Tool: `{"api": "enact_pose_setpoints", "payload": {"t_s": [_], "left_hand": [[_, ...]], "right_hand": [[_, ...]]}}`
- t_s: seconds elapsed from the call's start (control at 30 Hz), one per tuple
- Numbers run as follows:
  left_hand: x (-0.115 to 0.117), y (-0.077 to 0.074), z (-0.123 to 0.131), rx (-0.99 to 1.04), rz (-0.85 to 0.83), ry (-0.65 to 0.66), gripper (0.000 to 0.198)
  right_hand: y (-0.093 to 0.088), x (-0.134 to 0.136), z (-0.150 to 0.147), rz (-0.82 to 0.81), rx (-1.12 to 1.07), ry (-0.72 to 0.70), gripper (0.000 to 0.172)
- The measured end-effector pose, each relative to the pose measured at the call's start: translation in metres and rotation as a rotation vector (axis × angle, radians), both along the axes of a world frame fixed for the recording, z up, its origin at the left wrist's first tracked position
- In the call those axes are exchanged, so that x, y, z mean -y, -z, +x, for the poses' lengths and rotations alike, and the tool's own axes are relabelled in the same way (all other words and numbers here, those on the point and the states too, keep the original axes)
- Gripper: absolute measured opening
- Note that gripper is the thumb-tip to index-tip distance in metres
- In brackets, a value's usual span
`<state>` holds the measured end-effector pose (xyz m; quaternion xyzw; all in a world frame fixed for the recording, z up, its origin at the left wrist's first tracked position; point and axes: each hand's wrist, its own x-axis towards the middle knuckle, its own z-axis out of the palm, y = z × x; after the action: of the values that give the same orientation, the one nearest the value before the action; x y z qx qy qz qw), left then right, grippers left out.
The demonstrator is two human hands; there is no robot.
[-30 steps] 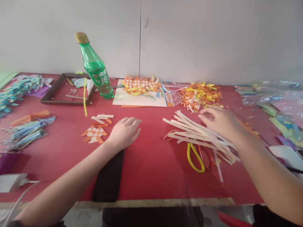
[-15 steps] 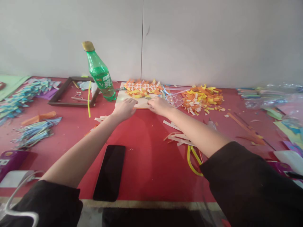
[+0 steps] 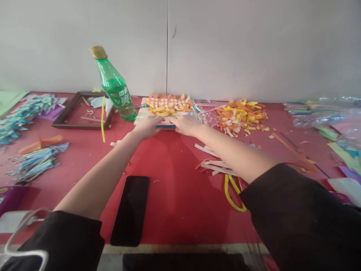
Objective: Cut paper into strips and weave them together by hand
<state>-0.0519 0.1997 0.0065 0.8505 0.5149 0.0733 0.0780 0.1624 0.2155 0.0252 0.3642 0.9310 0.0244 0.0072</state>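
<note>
Left hand (image 3: 149,126) and right hand (image 3: 187,124) have moved forward, from above the table (image 3: 172,188) and the pale strips (image 3: 217,167) respectively, to the paper stack (image 3: 143,111) at the far side, near the wall (image 3: 225,49); a blue edge (image 3: 165,127) now shows between them. The hands are slightly apart, fingers over the stack's near edge. Thumb contact is obscured; whether either hand pinches the sheets cannot be told.

Caution: a woven paper piece (image 3: 169,101) lies on the stack. Abrupt pulling, or lifting one side first, could slide it off or crease it. Any leftward sweep could knock the green bottle (image 3: 118,94) just beside the stack.

Orientation: the stack's long axis runs left to right, parallel to the wall, its ends pointing toward bottle and scrap pile (image 3: 241,114). The woven piece follows the same axis.
</note>
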Motion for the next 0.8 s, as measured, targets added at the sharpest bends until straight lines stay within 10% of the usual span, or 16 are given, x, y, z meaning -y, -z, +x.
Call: {"api": "enact_pose_setpoints", "payload": {"t_s": [0.8], "left_hand": [[-0.0010, -0.0031, 0.0018, -0.062, 0.112, -0.009, 0.030]], "right_hand": [[0.0040, -0.0024, 0.0028, 0.005, -0.026, 0.019, 0.027]]}}
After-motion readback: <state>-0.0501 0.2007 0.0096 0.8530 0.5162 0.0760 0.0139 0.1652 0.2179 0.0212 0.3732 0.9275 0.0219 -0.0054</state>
